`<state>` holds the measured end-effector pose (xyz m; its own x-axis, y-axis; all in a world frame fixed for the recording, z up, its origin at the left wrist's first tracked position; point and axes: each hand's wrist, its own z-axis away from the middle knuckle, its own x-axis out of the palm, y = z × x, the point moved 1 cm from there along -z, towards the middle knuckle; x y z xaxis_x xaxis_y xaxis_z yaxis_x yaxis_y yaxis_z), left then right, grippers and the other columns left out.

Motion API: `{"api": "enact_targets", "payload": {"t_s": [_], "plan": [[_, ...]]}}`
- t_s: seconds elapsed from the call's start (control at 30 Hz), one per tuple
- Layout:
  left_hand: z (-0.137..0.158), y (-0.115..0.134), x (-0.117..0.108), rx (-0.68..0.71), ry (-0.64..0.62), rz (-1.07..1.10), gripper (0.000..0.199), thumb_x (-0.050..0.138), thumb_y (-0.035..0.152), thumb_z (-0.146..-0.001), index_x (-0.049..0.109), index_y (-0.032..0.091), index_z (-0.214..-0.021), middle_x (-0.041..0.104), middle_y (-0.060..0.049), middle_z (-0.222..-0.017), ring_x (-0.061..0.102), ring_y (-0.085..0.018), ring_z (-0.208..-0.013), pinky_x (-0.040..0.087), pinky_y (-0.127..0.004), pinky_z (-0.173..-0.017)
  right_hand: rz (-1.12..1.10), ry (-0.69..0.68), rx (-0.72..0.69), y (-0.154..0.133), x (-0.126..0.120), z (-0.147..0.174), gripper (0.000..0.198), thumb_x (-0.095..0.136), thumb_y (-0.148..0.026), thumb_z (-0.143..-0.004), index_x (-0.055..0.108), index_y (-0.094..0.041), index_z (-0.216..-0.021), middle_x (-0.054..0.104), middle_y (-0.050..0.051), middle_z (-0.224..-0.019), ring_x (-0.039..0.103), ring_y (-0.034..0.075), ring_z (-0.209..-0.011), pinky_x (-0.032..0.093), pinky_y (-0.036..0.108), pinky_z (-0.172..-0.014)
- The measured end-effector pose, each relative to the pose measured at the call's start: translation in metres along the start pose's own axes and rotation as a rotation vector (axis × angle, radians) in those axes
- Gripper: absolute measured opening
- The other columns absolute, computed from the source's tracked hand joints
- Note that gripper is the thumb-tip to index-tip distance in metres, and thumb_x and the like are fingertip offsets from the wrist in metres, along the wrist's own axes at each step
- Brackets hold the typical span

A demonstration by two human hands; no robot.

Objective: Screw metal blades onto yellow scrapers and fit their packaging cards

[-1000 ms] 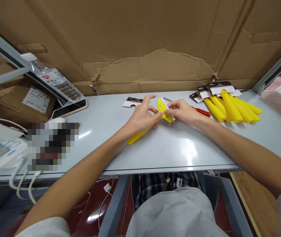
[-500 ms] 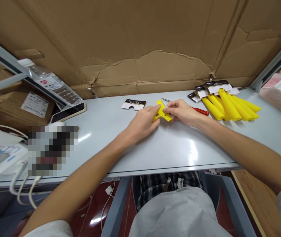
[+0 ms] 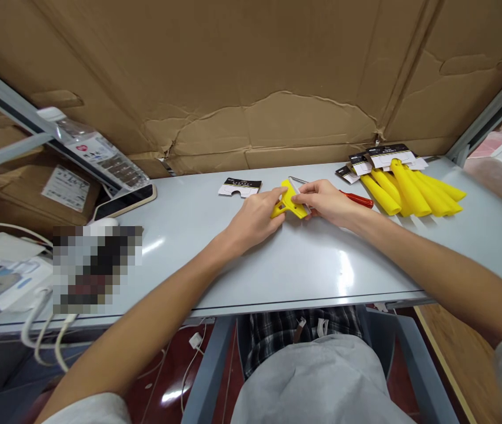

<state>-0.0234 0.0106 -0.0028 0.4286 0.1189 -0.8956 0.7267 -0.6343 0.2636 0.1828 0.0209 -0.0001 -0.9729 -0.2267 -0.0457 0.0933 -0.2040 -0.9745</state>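
My left hand [image 3: 257, 217] is closed round the handle of a yellow scraper [image 3: 294, 206], whose wide head points right. The fingers of my right hand [image 3: 321, 199] pinch the pale, thin blade [image 3: 298, 192] along the head's right edge. Whether the blade is fixed in the head, I cannot tell. Behind my right hand lies a screwdriver with a red handle [image 3: 357, 199]; its metal shaft shows beyond my fingers, and its middle is hidden. A black and white header card [image 3: 240, 187] with a round notch lies to the left of the scraper's head.
Several yellow scrapers [image 3: 414, 188] with header cards lie piled at the right. On the left are a phone [image 3: 125, 202], a plastic bottle [image 3: 96, 150], white cables [image 3: 34, 324] and a blurred-out patch. Cardboard [image 3: 251, 76] stands along the back of the grey table [image 3: 277, 271].
Both hands keep their hold on the scraper and blade, with hardly any movement. The view has shifted very slightly.
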Motion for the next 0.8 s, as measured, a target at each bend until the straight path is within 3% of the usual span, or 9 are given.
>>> {"api": "enact_targets", "payload": {"t_s": [0.33,0.47,0.6,0.7,0.77,0.8], "plan": [[0.001,-0.003,0.004,0.059,-0.013,-0.096,0.056,0.061,0.014,-0.091,0.065,0.008,-0.146,0.08,-0.017,-0.113,0.072,-0.029,-0.095,0.055,-0.04,-0.086,-0.013,-0.032,0.006,-0.002,0.005,0.001,0.013,0.074,-0.021,-0.093,0.067,-0.013,-0.086,0.065,0.005,-0.075,0.059,0.009,-0.063,0.054,0.024,-0.057],[-0.001,-0.004,-0.001,0.025,0.02,-0.045,0.045,0.061,0.012,-0.088,0.073,0.01,-0.131,0.077,-0.012,-0.097,0.066,-0.024,-0.081,0.05,-0.036,-0.077,-0.088,-0.005,0.026,-0.005,0.004,0.002,0.033,0.069,-0.044,-0.101,0.068,-0.011,-0.097,0.068,0.009,-0.082,0.062,0.011,-0.064,0.053,0.025,-0.055],[-0.004,-0.003,-0.013,-0.066,0.03,0.18,0.027,0.065,0.014,-0.083,0.078,0.016,-0.106,0.075,-0.005,-0.088,0.061,-0.018,-0.072,0.046,-0.032,-0.073,-0.118,0.032,0.015,-0.009,-0.004,-0.001,0.049,0.062,-0.06,-0.102,0.067,-0.012,-0.104,0.069,0.011,-0.086,0.065,0.013,-0.064,0.052,0.027,-0.056],[-0.006,0.0,-0.022,-0.232,-0.052,0.443,0.016,0.065,0.016,-0.082,0.074,0.018,-0.095,0.071,-0.001,-0.079,0.059,-0.014,-0.061,0.045,-0.028,-0.062,0.049,0.085,-0.087,-0.008,-0.014,-0.006,0.045,0.06,-0.055,-0.103,0.069,-0.011,-0.102,0.07,0.011,-0.088,0.063,0.012,-0.064,0.05,0.027,-0.058],[-0.007,0.002,-0.026,-0.341,-0.129,0.619,0.002,0.067,0.017,-0.082,0.067,0.019,-0.083,0.063,0.001,-0.067,0.055,-0.012,-0.053,0.042,-0.026,-0.055,0.315,0.135,-0.254,-0.004,-0.021,-0.01,0.036,0.063,-0.046,-0.102,0.073,-0.011,-0.098,0.071,0.01,-0.087,0.061,0.011,-0.067,0.049,0.027,-0.066],[-0.007,0.003,-0.026,-0.381,-0.151,0.699,0.006,0.068,0.018,-0.082,0.063,0.019,-0.079,0.059,0.002,-0.061,0.053,-0.011,-0.05,0.04,-0.025,-0.052,0.482,0.153,-0.357,-0.001,-0.023,-0.012,0.029,0.066,-0.039,-0.1,0.075,-0.012,-0.097,0.072,0.009,-0.087,0.061,0.011,-0.07,0.049,0.027,-0.071]]}}
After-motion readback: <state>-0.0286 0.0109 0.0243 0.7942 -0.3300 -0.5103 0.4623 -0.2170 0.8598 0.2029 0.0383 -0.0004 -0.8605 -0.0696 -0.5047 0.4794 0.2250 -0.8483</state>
